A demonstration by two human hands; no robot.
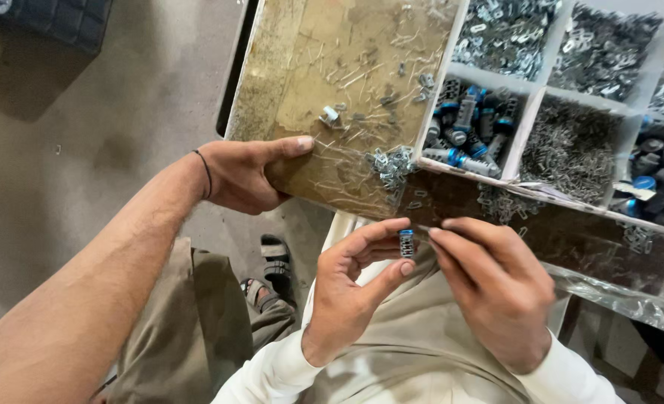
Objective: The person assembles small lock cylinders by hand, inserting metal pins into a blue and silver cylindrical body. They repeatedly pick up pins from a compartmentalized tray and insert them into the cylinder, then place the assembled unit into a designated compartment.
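Observation:
My left hand [350, 288] pinches a small cylindrical part [406, 244] with a blue cap and a metal coil between thumb and forefinger, over my lap. The fingertips of my right hand [489, 288] rest against the part's right side. Its back faces the camera and hides anything it may hold. Both hands are just in front of the near edge of a divided parts tray [332, 67].
Another person's bare hand [246, 172], a black band on its wrist, grips the tray's left near corner. Compartments hold blue-capped parts [466, 127] and small metal clips [571, 150]. A loose clip pile [393, 163] lies on the tray. A sandalled foot [274, 258] rests on the concrete floor.

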